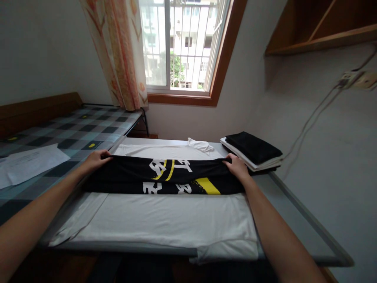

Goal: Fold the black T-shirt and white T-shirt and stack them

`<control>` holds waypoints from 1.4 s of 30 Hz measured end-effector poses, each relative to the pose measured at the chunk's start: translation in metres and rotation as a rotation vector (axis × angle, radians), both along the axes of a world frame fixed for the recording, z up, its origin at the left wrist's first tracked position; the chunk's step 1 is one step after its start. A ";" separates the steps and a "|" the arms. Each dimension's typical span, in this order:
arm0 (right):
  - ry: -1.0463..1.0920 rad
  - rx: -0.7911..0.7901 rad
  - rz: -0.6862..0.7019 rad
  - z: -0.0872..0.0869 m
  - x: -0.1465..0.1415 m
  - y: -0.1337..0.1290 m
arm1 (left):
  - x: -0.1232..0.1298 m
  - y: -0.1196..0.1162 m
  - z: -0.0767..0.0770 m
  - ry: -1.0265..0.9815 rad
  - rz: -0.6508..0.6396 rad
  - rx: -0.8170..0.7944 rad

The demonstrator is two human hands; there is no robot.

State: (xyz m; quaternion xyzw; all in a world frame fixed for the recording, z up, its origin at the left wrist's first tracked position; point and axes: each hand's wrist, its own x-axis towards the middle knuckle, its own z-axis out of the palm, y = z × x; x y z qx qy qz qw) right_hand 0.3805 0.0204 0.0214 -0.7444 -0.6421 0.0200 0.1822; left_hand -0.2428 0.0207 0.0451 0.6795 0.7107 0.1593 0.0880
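A black cloth (123, 177) with white lettering and yellow stripes stretches sideways over a white garment (171, 218). My left hand (98, 159) pinches its far left corner, and my right hand (235, 165) grips the far right corner. The white garment lies spread on the grey table (297, 212); part of it shows beyond the black cloth, and a flap of it hangs over the near edge. Close beyond my right hand is a stack of folded clothes (253, 149), black on top with white layers beneath.
A bed with a checkered cover (97, 122) stands on the left, with paper sheets (32, 163) on it. A curtain (120, 55) hangs beside the barred window (188, 51). At right, cables run from a wall socket (350, 78) below a wooden shelf (321, 43).
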 end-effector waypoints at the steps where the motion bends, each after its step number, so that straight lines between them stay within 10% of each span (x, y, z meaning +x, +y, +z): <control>1: -0.012 0.025 -0.012 0.003 -0.004 0.001 | 0.001 0.002 0.000 0.017 0.011 0.014; 14: -0.179 0.146 -0.002 0.010 -0.048 0.028 | 0.047 0.025 -0.009 0.296 0.147 0.163; 20: -0.234 0.236 0.248 0.000 -0.099 0.011 | 0.125 0.010 -0.021 0.172 -0.209 0.223; 25: -0.229 -0.033 0.391 -0.012 -0.118 0.002 | 0.165 -0.006 -0.041 0.178 -0.367 0.109; 42: -0.233 -0.146 0.301 -0.013 -0.105 -0.005 | 0.131 -0.002 -0.041 0.257 -0.157 -0.009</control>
